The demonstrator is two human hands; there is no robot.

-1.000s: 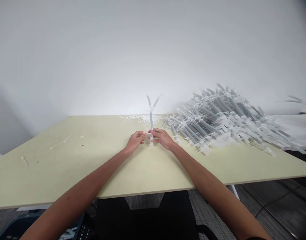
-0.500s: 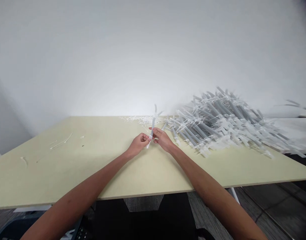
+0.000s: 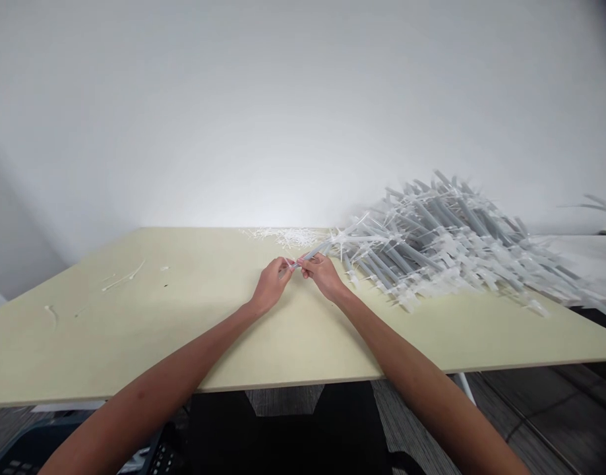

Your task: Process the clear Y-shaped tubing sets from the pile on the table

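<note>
Head view: the left hand (image 3: 270,285) and the right hand (image 3: 322,272) meet fingertip to fingertip just above the table (image 3: 184,330), both closed in a pinch on the near end of one thin grey plastic tube (image 3: 315,251); the tube slants up and away to the right of the hands, its far end reaching towards the pile; a small white piece sits between the fingertips, too small to tell what it is. The step in hand looks like fine work on that near end, one hand steadying and the other plucking; whatever follows calls for a firm pinch from both and a short, careful pull, since the tube is light and free to swing. Just right of the right hand lies a large pile of like tubes with white ties (image 3: 446,237), loosely heaped and close enough for the raised end to snag; beyond the hands, near the wall, a scatter of white offcuts (image 3: 287,235); well to the left, a few stray white strips (image 3: 122,278); past the pile, a second white surface (image 3: 570,247); below the table edge, grey carpet (image 3: 283,399).
</note>
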